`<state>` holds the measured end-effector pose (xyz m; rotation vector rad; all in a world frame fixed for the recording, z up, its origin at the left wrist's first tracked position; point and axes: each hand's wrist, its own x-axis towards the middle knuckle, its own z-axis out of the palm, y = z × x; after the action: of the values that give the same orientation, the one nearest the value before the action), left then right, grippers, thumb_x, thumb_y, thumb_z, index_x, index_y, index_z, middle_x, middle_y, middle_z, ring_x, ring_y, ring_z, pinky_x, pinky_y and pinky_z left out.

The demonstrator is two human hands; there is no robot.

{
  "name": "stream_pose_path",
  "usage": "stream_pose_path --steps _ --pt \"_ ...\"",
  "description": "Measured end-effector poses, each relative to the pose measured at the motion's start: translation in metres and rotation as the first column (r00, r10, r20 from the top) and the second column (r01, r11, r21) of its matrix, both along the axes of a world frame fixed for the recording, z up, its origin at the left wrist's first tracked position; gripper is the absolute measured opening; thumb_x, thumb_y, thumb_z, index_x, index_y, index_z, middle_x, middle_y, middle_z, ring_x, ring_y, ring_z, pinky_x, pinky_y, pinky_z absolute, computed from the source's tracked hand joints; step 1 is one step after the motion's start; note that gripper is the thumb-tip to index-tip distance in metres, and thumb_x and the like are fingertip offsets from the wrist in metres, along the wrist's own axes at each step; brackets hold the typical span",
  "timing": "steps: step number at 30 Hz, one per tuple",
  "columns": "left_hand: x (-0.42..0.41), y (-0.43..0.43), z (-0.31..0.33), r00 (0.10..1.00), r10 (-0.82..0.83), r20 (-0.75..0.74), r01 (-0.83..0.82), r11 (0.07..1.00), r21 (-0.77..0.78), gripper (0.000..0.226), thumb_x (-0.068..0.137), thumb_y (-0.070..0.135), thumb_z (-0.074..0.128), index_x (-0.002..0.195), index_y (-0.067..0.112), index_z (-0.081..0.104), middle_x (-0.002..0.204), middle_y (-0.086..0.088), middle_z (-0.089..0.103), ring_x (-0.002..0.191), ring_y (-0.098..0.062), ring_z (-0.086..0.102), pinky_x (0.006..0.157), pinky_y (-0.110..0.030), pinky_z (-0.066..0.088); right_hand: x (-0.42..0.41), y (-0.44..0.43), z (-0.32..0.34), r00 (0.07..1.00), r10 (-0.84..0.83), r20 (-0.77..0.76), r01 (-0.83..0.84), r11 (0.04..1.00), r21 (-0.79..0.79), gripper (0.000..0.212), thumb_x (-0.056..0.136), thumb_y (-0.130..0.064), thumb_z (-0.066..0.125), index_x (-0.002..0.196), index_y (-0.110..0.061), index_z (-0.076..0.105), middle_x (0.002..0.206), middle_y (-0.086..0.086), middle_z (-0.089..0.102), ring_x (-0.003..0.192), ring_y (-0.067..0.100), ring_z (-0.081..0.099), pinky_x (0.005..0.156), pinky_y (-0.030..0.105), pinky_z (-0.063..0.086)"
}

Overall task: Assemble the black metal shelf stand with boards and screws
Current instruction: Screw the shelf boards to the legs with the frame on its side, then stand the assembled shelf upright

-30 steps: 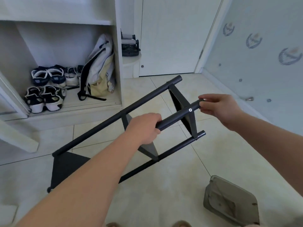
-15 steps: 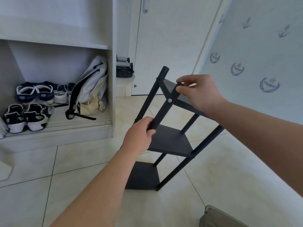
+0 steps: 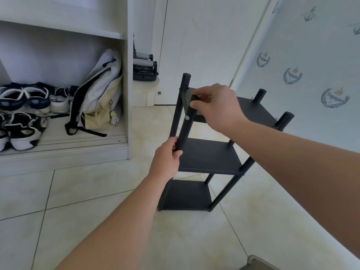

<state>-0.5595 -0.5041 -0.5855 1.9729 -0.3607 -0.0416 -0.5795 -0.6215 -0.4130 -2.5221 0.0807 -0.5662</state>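
The black metal shelf stand (image 3: pixel 209 156) stands upright on the tiled floor, with three black boards between black round posts. A silver screw head (image 3: pixel 187 118) shows on the near left post. My left hand (image 3: pixel 167 158) grips that post just above the middle board. My right hand (image 3: pixel 216 106) grips the top end of the same post, its fingers curled over the tip. The right hand hides the near left corner of the top board (image 3: pixel 253 112).
A white cabinet (image 3: pixel 124 78) to the left holds several shoes (image 3: pixel 21 117) and a pale backpack (image 3: pixel 99 94). A white door (image 3: pixel 200 41) is behind the stand and a patterned wall (image 3: pixel 311 78) to the right. A grey object (image 3: pixel 259 264) lies at the bottom edge.
The stand has been swung from lying tilted in my hands to standing upright on the floor. Both hands kept their hold on the near post.
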Motion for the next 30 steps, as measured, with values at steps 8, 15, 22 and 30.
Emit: stream_pose_path --steps 8,15,22,30 --pt "0.008 -0.001 0.0 0.997 0.066 -0.049 -0.068 0.997 -0.045 0.033 0.099 0.012 0.058 0.131 0.02 0.055 0.125 0.002 0.066 0.113 -0.022 0.063 0.098 -0.04 0.054 0.008 0.012 -0.008 1.0 -0.027 0.007 0.027 0.999 0.025 0.02 0.095 -0.012 0.064 0.111 -0.014 0.075 0.092 0.004 0.065 0.086 0.021 0.064 0.072 0.015 0.048" --pt "-0.028 0.023 0.004 0.993 0.083 -0.088 -0.074 0.992 0.099 0.046 0.101 0.033 0.054 0.145 0.024 0.042 0.147 0.001 0.05 0.131 -0.024 0.052 0.105 -0.039 0.047 -0.049 0.008 -0.02 0.993 0.005 -0.118 -0.013 0.998 -0.062 0.053 0.102 -0.031 0.056 0.152 -0.027 0.042 0.146 0.001 0.048 0.132 0.018 0.046 0.1 0.023 0.033" --pt "-0.098 0.049 0.019 0.994 -0.105 0.013 0.086 0.875 0.476 0.06 0.102 0.055 0.036 0.156 0.037 0.021 0.166 0.005 0.018 0.153 -0.025 0.007 0.121 -0.052 0.017 -0.144 0.006 -0.052 0.948 -0.099 -0.302 0.033 0.975 -0.218 0.066 0.105 -0.042 0.046 0.161 -0.031 0.013 0.167 -0.003 0.019 0.153 0.025 0.013 0.122 0.049 0.017" --pt "-0.168 0.087 -0.007 0.965 -0.212 0.152 0.033 0.676 0.736 0.065 0.1 0.062 0.024 0.157 0.04 0.001 0.168 0.003 -0.005 0.153 -0.028 -0.015 0.121 -0.058 -0.005 -0.216 0.018 -0.121 0.874 -0.208 -0.439 0.044 0.934 -0.356 0.073 0.103 -0.058 0.034 0.16 -0.032 -0.003 0.17 -0.003 -0.006 0.156 0.028 -0.007 0.123 0.054 0.004"
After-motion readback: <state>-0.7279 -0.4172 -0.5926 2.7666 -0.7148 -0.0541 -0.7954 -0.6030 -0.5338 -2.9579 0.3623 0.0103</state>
